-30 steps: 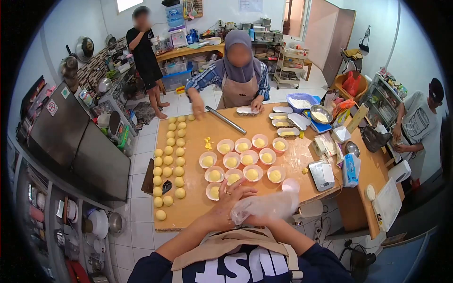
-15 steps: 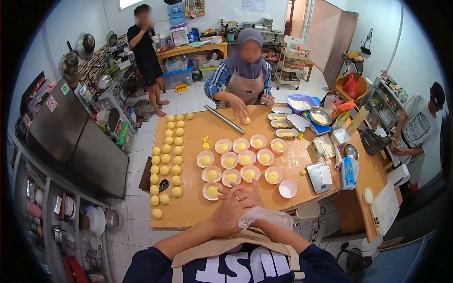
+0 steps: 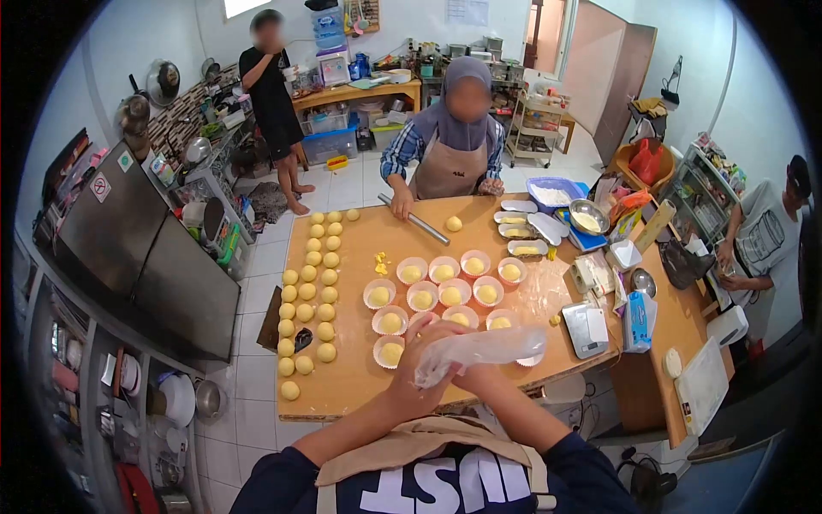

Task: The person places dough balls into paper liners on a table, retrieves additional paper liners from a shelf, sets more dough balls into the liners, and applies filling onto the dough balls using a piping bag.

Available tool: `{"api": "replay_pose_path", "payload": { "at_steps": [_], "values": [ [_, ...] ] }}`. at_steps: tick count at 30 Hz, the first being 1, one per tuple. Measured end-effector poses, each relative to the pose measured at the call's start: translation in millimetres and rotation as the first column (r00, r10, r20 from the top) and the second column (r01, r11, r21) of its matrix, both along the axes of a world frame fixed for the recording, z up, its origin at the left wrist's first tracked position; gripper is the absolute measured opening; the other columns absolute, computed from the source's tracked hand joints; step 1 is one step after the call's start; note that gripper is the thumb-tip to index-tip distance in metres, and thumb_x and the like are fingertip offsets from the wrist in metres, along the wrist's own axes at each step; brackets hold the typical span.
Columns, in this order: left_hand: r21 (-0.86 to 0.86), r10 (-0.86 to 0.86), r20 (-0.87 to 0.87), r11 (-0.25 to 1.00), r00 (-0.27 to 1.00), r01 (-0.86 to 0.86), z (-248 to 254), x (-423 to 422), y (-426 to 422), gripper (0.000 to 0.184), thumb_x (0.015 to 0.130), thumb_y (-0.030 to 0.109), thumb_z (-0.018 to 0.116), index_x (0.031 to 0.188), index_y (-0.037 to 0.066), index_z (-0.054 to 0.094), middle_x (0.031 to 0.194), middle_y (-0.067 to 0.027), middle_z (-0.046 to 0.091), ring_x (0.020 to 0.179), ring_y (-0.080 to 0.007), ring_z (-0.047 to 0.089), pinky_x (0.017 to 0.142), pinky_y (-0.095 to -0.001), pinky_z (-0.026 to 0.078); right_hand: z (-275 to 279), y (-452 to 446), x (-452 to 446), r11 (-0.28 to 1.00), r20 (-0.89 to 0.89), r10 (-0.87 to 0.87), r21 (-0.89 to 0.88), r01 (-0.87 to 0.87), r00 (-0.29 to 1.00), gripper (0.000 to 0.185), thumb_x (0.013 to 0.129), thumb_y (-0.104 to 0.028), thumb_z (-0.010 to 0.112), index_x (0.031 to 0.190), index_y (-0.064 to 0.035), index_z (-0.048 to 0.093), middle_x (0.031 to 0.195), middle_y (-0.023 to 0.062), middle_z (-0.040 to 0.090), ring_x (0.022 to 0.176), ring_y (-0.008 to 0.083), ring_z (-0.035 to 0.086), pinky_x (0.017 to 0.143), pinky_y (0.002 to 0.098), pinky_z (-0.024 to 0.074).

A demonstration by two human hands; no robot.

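Note:
My left hand (image 3: 417, 364) and my right hand (image 3: 467, 370) are together over the near edge of the wooden table (image 3: 360, 391). A clear plastic bag or glove (image 3: 492, 349) lies across them, puffed out to the right. The fingers overlap, and how they hold the plastic is hard to see. Just beyond stand paper cups (image 3: 390, 350), each with a yellow dough ball; one cup (image 3: 529, 360) at the right is partly covered by the plastic. Rows of dough balls (image 3: 329, 294) lie at the left.
Across the table a co-worker (image 3: 454, 137) touches a metal rolling pin (image 3: 414, 219), beside a single dough ball (image 3: 454, 224). Filled tins (image 3: 527, 248), a scale (image 3: 586, 329) and a tissue pack (image 3: 638, 321) are at the right. Other people stand back left and far right.
My hands have drawn together and the plastic has swung up to the right. The co-worker has released the dough ball and moved a hand to the rolling pin.

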State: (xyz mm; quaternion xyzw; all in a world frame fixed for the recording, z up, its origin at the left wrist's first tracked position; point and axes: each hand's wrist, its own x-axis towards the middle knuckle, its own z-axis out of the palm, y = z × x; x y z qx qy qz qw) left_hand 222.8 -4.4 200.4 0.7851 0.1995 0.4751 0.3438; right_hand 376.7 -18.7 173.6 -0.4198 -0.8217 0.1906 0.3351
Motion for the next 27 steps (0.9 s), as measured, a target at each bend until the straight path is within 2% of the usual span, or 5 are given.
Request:
{"api": "replay_pose_path", "payload": {
  "at_steps": [7,13,17,20,27],
  "values": [
    [-0.514,0.116,0.164,0.858,0.98,-0.016,-16.5,-7.6,-31.9,0.031,0.101,0.029,0.05,0.109,0.001,0.06,0.099,-0.0081,0.063,0.093,-0.0183,0.059,0.083,-0.0306,0.046,-12.1,-9.2,-1.4,0.633,0.137,-0.027,-0.764,0.123,0.99,0.047,0.088,-0.027,0.066,0.128,-0.0038,0.055,0.116,0.0167,0.063,0.105,0.0292,0.06,0.088,0.0415,0.0477],
    [-0.491,0.126,0.109,0.869,0.986,-0.057,-35.1,-16.3,-33.7,0.032,0.101,0.032,0.049,0.102,0.002,0.058,0.085,-0.0039,0.059,0.076,-0.0149,0.052,0.067,-0.0314,0.044,50.4,-31.2,78.3,0.793,-0.299,0.357,-0.404,-0.456,0.885,0.072,0.084,-0.044,0.071,0.136,0.0011,0.047,0.135,0.0199,0.054,0.123,0.0274,0.053,0.101,0.0389,0.0418],
    [-0.456,0.178,0.141,0.885,0.974,-0.096,-37.1,-18.7,-35.6,0.032,0.101,0.033,0.049,0.102,0.002,0.058,0.083,-0.0036,0.057,0.075,-0.0141,0.051,0.064,-0.0306,0.042,-9.9,-20.8,154.1,0.504,-0.838,0.37,0.544,-0.671,-0.401,0.094,0.081,-0.057,0.068,0.147,-0.0022,0.031,0.15,0.0175,0.036,0.139,0.032,0.034,0.115,0.0493,0.0242],
    [-0.472,0.19,0.215,0.879,0.958,-0.068,-28.1,-16.3,-38.8,0.033,0.101,0.034,0.049,0.102,0.002,0.058,0.084,-0.0034,0.057,0.076,-0.0135,0.05,0.063,-0.0296,0.041,-122.9,12.3,244.6,0.947,-0.492,0.08,-0.233,0.219,-0.867,0.098,0.085,-0.061,0.06,0.15,-0.001,0.019,0.153,0.0199,0.029,0.142,0.0316,0.029,0.118,0.0497,0.0182],
    [-0.397,0.165,0.144,0.913,0.976,-0.096,-36.7,-20.5,-33.0,0.034,0.099,0.034,0.052,0.109,0.002,0.055,0.088,-0.0058,0.058,0.077,-0.0169,0.051,0.065,-0.032,0.042,-151.8,-14.4,228.2,0.978,-0.539,0.002,-0.176,0.115,-0.843,0.105,0.087,-0.07,0.046,0.152,0.0001,0.004,0.158,0.0189,0.016,0.146,0.0323,0.017,0.119,0.0484,0.0158]
  ]
}}
